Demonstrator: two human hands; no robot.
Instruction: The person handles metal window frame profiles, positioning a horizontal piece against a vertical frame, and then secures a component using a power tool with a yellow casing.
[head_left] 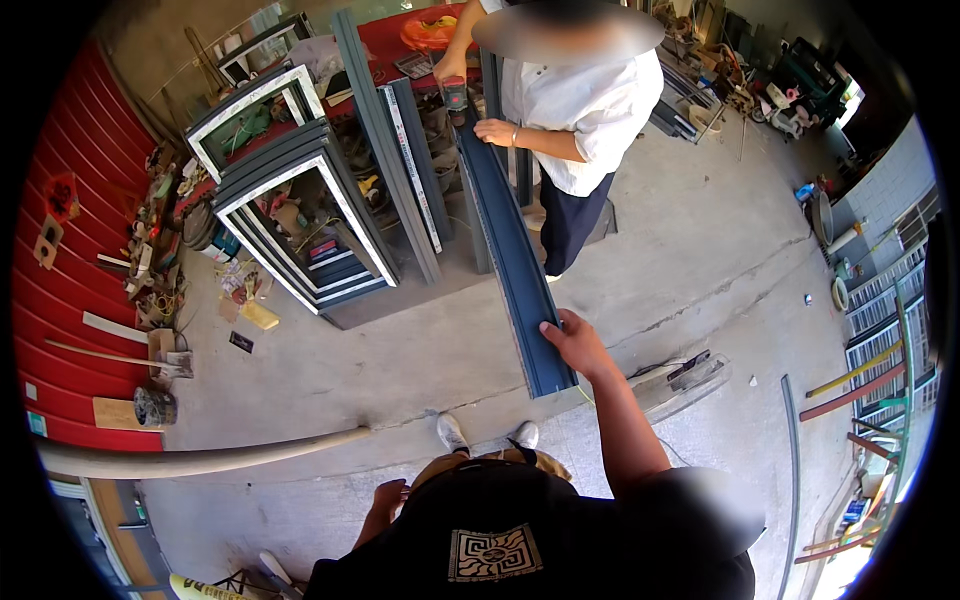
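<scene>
Concrete floor (330,370) of a cluttered workshop lies under a long dark metal channel (510,250), held level between two people. My right hand (572,343) grasps its near end at the edge; my left hand (387,497) hangs low, its grip hidden. The other person's hands (495,130) steady the far end by a drill (455,97). It looks stiff, fairly light, sharp-edged; best gripped along the flange.

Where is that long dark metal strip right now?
In the head view the strip runs up the middle, its near end under the right hand, its far end held by a co-worker, right of the window frames.
</scene>
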